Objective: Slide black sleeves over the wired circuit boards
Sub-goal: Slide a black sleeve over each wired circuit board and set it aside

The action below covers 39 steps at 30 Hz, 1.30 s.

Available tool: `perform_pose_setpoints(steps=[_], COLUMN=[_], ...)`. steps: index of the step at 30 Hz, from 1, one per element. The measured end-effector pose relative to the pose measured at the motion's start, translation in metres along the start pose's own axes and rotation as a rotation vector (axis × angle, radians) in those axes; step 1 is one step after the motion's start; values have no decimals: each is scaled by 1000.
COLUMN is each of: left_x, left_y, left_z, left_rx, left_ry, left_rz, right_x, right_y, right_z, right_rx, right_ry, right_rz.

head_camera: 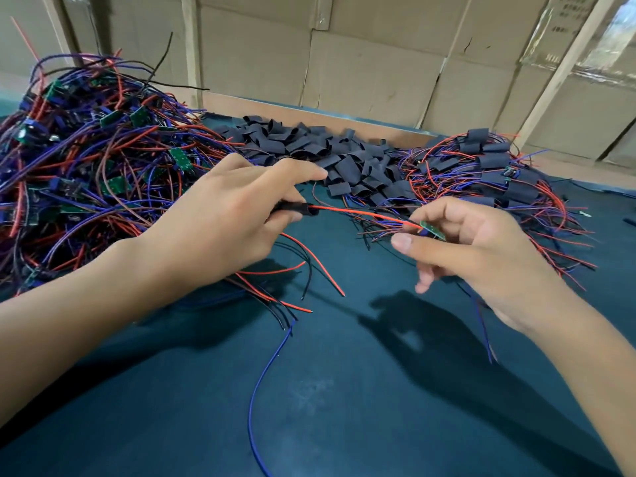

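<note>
Leftmost, a black tubular sleeve [292, 208] is pinched between the thumb and curled fingers of the left hand [220, 222]; a red wire [361, 214] runs from its mouth rightward to a small green circuit board [433, 231], pinched at the right hand's [481, 246] fingertips.

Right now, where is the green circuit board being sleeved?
In the head view, right of centre, the green circuit board is pinched in the right hand, above the teal table; its red wire runs left into the black sleeve held by the left hand.
</note>
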State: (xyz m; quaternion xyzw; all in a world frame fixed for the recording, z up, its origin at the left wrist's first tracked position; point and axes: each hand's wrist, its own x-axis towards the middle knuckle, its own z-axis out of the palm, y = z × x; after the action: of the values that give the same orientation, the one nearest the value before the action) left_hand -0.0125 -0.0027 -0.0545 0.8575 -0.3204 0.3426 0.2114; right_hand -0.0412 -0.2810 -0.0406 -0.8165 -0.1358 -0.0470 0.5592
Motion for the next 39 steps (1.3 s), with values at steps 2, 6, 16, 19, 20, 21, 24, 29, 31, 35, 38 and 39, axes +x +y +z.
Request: perform_pose_setpoints(steps=[2, 6, 16, 19, 20, 21, 24, 29, 31, 35, 38, 39], left_x=[2, 2, -1, -2, -2, -2, -1, -2, -2, -2, -2, -2], left_y=[-1, -4, 11, 16, 17, 17, 19, 18, 18, 17, 18, 18], left_z=[0, 0, 8, 9, 8, 8, 7, 7, 8, 10, 11, 12], left_rx=[31, 60, 26, -5, -5, -4, 3, 7, -7, -4, -9, -13], left_ry=[21, 2, -26, -33, -26, -18, -3, 15, 12, -6, -15, -14], left_rz=[54, 94, 186, 195, 195, 198, 213, 255, 266, 276, 301, 315], right_x=[0, 2, -2, -4, -5, -5, -6, -6, -7, -9, -10, -11], right_y=[-4, -4, -2, -2, -2, -2, -1, 0, 1, 6, 7, 7], right_z=[-2, -4, 18, 23, 24, 24, 24, 23, 23, 25, 26, 26], right_rx=[174, 365, 178, 153, 169, 185, 174, 124, 71, -230, -290, -312], right_ry=[-40, -86, 29, 41, 36, 25, 29, 89, 123, 178, 233, 240], right_rz=[5, 55, -8, -84, -100, -113, -166, -207, -262, -467, -535, -554])
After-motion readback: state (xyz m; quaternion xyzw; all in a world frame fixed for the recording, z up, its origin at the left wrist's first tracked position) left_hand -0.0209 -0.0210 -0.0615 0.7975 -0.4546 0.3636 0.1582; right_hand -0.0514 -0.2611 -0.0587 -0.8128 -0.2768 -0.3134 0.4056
